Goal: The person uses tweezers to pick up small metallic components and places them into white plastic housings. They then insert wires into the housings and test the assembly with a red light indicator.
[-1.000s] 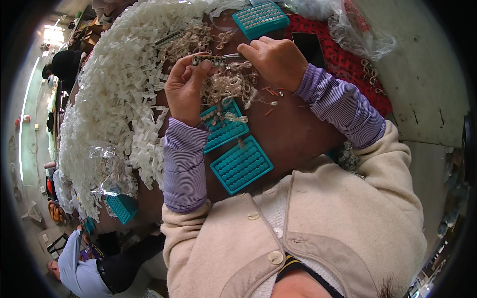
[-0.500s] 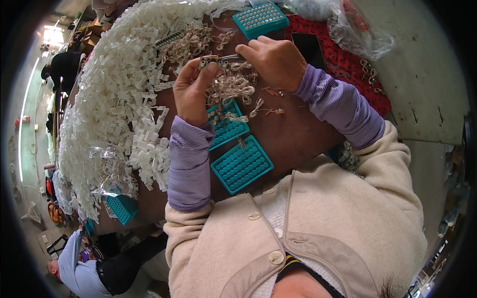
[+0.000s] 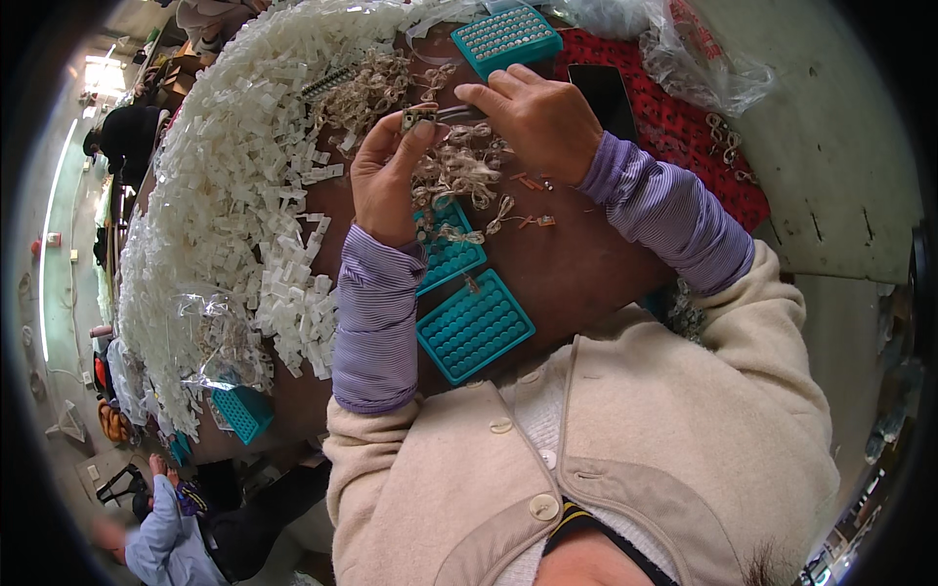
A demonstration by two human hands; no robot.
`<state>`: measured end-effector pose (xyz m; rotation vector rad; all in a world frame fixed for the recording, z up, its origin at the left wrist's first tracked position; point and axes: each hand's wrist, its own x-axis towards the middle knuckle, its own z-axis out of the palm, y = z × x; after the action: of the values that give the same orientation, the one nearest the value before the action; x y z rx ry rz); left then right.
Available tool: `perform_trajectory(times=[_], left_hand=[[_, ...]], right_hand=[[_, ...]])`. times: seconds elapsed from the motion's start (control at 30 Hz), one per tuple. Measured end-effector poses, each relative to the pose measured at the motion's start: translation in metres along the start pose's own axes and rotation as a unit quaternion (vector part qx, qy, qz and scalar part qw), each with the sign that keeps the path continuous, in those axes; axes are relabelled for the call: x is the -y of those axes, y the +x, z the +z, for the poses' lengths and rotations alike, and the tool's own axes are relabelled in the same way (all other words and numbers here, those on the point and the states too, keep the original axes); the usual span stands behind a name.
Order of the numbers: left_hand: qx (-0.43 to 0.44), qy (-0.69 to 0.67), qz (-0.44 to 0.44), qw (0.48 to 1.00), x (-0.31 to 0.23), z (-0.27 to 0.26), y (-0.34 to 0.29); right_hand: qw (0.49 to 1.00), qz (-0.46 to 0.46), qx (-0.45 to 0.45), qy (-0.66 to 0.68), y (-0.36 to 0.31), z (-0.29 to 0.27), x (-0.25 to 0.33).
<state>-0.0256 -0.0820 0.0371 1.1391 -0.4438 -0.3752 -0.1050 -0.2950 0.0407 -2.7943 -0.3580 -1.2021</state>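
Note:
My left hand (image 3: 384, 186) pinches a short strip of small circuit boards (image 3: 420, 117) between thumb and fingers, above the middle of the table. To its right, my right hand (image 3: 542, 122) is closed round a thin silvery tool, seemingly tweezers (image 3: 459, 113), whose tip points at the strip. Beneath both hands lies a pile of coiled clear wires (image 3: 457, 171). A teal tray with round pockets (image 3: 449, 256) is partly covered by loose wires and my left sleeve. Nearer my body is a second teal tray (image 3: 476, 325).
A big heap of white plastic pieces (image 3: 215, 176) covers the left side. At the back are a teal tray of silvery round parts (image 3: 506, 37), a dark phone (image 3: 602, 98) on red cloth (image 3: 674, 127), and clear plastic bags (image 3: 718, 73). Another person (image 3: 186, 532) is at lower left.
My left hand has shifted slightly right with the strip, and less of the strip shows beyond my fingers. My right hand has moved slightly left and up. The person at lower left has moved.

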Motion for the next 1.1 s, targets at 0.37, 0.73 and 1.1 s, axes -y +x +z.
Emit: perform_trajectory(times=[0.37,0.73,1.1], left_hand=[[-0.053,0.165,0.081,0.982,-0.012,0.01,-0.004],[-0.067,0.251,0.123,0.958,-0.035,0.01,-0.013],[-0.075,0.089,0.097,0.988,-0.014,0.005,-0.017]], right_hand=[[0.998,-0.002,0.056,-0.017,-0.005,-0.007,-0.001],[0.998,-0.03,0.059,0.001,-0.001,-0.011,0.01],[0.999,0.031,0.023,0.008,-0.003,-0.012,0.022]])
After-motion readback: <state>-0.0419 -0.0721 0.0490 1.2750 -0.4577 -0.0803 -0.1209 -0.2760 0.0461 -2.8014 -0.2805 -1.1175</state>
